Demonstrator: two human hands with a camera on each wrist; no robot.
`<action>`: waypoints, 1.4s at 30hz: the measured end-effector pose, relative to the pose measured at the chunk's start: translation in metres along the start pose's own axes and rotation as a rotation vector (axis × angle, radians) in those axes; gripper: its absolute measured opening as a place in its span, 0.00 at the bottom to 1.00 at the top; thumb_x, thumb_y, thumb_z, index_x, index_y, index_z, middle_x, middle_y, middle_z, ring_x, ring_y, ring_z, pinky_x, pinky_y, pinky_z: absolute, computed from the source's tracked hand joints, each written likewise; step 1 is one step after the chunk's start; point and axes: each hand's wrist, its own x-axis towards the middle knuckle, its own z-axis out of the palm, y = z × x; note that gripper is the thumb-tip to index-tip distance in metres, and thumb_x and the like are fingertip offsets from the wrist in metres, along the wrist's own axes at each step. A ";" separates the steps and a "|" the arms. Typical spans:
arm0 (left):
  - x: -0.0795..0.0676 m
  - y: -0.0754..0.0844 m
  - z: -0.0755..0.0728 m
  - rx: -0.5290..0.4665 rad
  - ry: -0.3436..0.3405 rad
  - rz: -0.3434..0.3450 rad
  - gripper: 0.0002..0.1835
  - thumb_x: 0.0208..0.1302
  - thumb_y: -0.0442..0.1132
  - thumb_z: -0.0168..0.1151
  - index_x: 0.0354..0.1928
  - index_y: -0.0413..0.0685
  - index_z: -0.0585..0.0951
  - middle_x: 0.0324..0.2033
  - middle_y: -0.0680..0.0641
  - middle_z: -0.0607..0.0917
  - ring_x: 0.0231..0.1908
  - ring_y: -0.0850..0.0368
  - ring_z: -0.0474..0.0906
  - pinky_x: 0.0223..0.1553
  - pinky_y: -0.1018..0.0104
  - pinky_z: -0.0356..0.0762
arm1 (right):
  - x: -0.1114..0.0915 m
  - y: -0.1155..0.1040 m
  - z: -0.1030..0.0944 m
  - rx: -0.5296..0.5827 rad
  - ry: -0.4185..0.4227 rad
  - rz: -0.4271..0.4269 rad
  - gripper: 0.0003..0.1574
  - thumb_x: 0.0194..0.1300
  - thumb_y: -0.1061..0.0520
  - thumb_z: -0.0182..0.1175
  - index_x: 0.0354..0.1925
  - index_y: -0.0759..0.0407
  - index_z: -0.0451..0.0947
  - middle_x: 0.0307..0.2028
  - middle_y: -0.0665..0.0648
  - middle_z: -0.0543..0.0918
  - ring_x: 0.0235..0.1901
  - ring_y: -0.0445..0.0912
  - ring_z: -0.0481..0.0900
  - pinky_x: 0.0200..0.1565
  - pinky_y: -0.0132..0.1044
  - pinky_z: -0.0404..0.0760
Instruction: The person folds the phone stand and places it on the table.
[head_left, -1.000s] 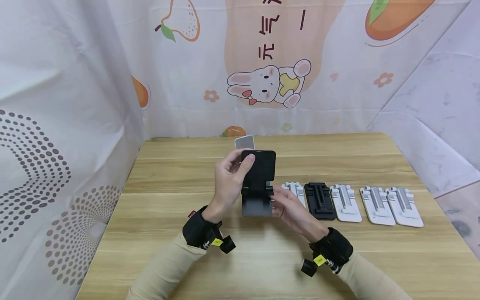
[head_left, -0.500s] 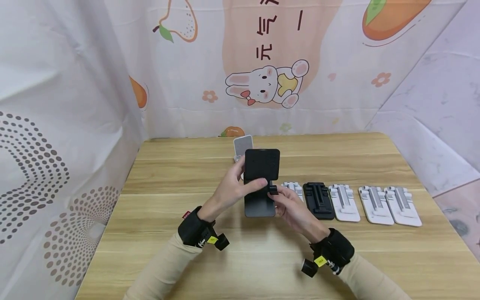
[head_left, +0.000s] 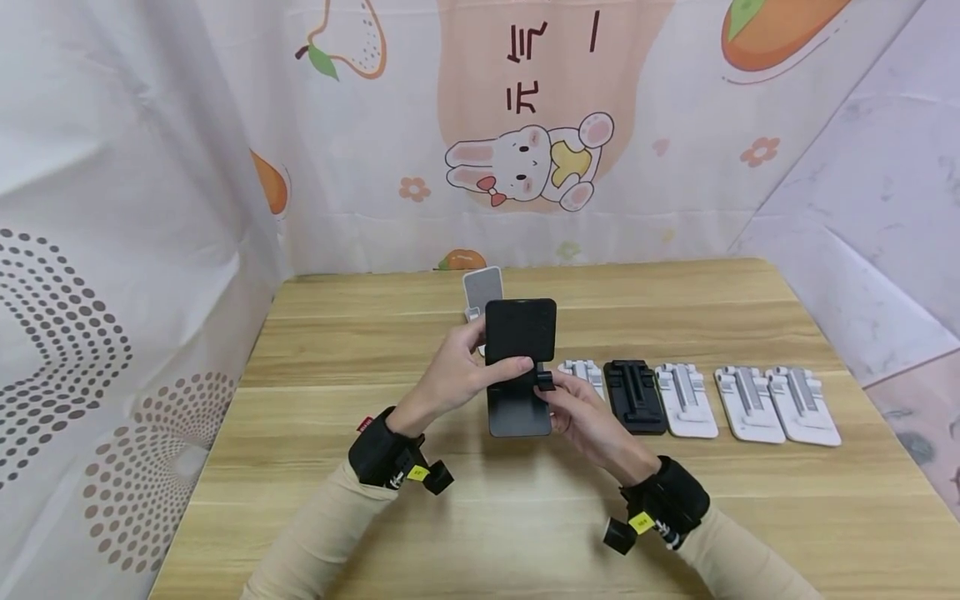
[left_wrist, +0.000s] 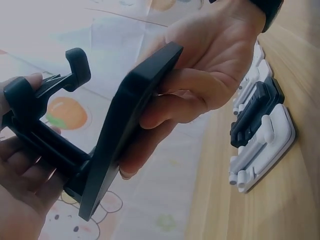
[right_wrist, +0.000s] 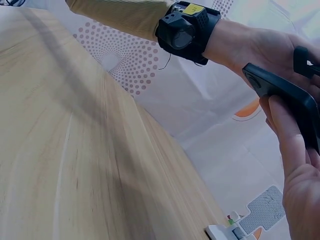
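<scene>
Both hands hold an unfolded black phone stand [head_left: 521, 329] up over the middle of the table. My left hand [head_left: 453, 371] grips it from the left, the thumb lying across the hinge area between the two plates. My right hand [head_left: 588, 421] holds the lower right side, fingertips by the small black hook at the hinge. In the left wrist view, the right fingers curl under the flat base [left_wrist: 122, 125], and the left hand [left_wrist: 25, 190] is around the arm with its two hooks. In the right wrist view the stand [right_wrist: 282, 92] is partly cut off.
Behind the hands stands an unfolded white phone stand [head_left: 482, 287], partly hidden. To the right, a row of folded stands lies on the wooden table [head_left: 337, 333]: a black one [head_left: 633, 396] among several white ones [head_left: 686, 400]. A printed curtain [head_left: 360, 225] hangs behind the table.
My left thumb has slid from the upper plate down to the hinge. The black stand has shifted slightly right, then stayed nearly still. My right hand keeps its hold.
</scene>
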 end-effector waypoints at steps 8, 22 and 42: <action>0.000 0.001 0.001 0.045 0.051 0.024 0.22 0.63 0.34 0.71 0.60 0.41 0.82 0.50 0.44 0.89 0.55 0.55 0.81 0.63 0.48 0.73 | 0.001 -0.002 0.003 -0.005 -0.026 -0.008 0.25 0.82 0.63 0.46 0.72 0.66 0.64 0.54 0.51 0.85 0.44 0.38 0.88 0.43 0.28 0.86; -0.001 -0.004 0.004 0.048 0.120 0.063 0.17 0.64 0.31 0.72 0.55 0.37 0.84 0.45 0.41 0.90 0.51 0.51 0.86 0.56 0.57 0.81 | 0.000 0.001 0.007 -0.019 -0.028 -0.012 0.25 0.81 0.64 0.46 0.71 0.73 0.64 0.52 0.52 0.87 0.44 0.39 0.88 0.43 0.30 0.87; -0.003 0.003 0.005 0.220 0.258 0.481 0.23 0.65 0.24 0.68 0.62 0.36 0.78 0.62 0.37 0.82 0.64 0.47 0.79 0.66 0.56 0.76 | -0.002 -0.003 0.010 -0.027 -0.001 -0.009 0.32 0.81 0.63 0.47 0.74 0.79 0.54 0.54 0.51 0.86 0.45 0.39 0.88 0.43 0.30 0.87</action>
